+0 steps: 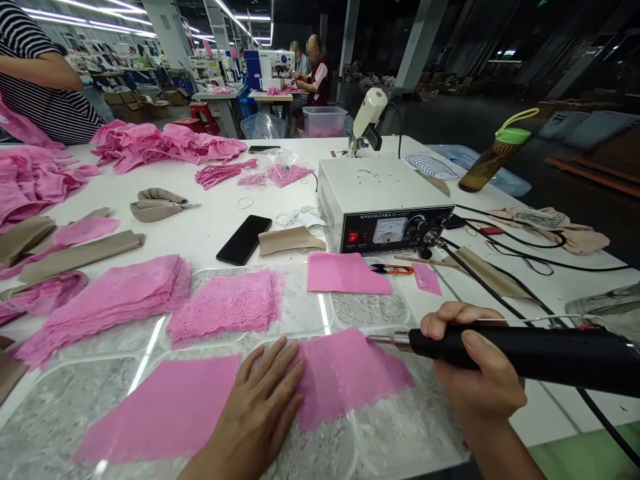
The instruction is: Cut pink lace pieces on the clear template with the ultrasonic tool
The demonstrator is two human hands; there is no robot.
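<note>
My left hand (264,408) lies flat, fingers stretched out, over the left edge of a pink fabric piece (345,380). My right hand (477,367) is wrapped round the black handle of a handheld ultrasonic welder (540,357). Its slim metal tip points left and meets the upper right edge of that piece, though I cannot tell whether it presses on it. Left of my left hand is a second flat pink piece (170,410). A stack of lace-edged pink pieces (230,300) and a taller pink stack (120,293) lie behind it.
The welder's control box (385,193) stands behind, its black cables (480,283) running right. Thread snips (393,269), a phone (244,240), a pink rectangle (347,273) and a tilted bottle (493,160) are around it. Pink garments (165,143) are heaped back left, near a person in stripes.
</note>
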